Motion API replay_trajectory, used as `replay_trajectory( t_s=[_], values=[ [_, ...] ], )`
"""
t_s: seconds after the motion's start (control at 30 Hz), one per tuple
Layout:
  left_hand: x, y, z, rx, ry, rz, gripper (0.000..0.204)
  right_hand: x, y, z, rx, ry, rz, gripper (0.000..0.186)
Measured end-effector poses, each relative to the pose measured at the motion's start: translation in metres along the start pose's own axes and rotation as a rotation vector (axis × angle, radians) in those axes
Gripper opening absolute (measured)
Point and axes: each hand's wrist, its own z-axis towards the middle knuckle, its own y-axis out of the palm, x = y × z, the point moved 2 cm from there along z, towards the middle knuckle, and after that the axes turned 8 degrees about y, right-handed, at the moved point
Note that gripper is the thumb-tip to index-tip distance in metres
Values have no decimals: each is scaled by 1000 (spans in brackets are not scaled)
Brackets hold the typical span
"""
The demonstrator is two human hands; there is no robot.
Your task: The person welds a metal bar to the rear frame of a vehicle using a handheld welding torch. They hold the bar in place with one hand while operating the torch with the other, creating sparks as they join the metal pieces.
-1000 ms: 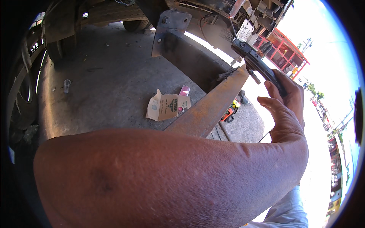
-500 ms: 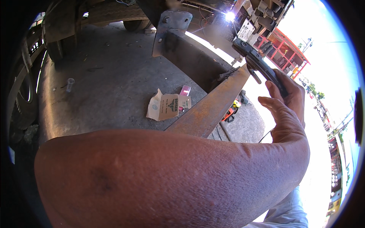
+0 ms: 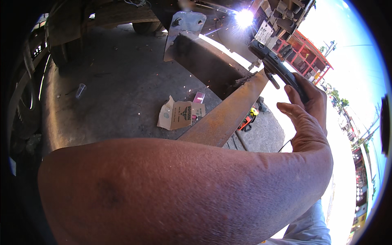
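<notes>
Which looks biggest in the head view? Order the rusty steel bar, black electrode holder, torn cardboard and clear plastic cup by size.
1. Rusty steel bar
2. Black electrode holder and torn cardboard: too alike to rank; the holder is longer but thinner.
3. Clear plastic cup

- My hand (image 3: 312,118) is on the right side, around the welding holder (image 3: 281,69).
- My forearm (image 3: 183,192) goes across the front, from left to right.
- The welding light (image 3: 244,18) is above and to the left of the holder.
- The bolted plate (image 3: 188,26) is at the upper middle; from it, the beam (image 3: 210,63) runs to the right and nearer to me.
- The bar (image 3: 228,114) meets the near end of this beam, then passes behind my forearm.
- On the floor (image 3: 114,106), left of the bar, is the box (image 3: 175,116), with a packet (image 3: 199,97) near its upper right.
- The cup (image 3: 81,90) lies well left of the box.
- A wheel (image 3: 145,27) is at the back, left of the plate.
</notes>
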Motion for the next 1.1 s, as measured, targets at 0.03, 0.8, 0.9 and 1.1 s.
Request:
replay_trajectory(
  t_s=[0.03,0.8,0.9,1.1],
  values=[
    [0,0,0,2,0,1,30,-1,0,-1,-9,-24,-16,46],
    [-5,-6,9,3,-8,16,32,0,-6,-2,-48,-134,7,43],
    [-5,-5,10,-2,-8,21,32,5,-4,0,-37,-207,-14,43],
    [-5,-6,12,-4,-11,23,32,7,-1,2,-28,-196,12,42]
  ],
)
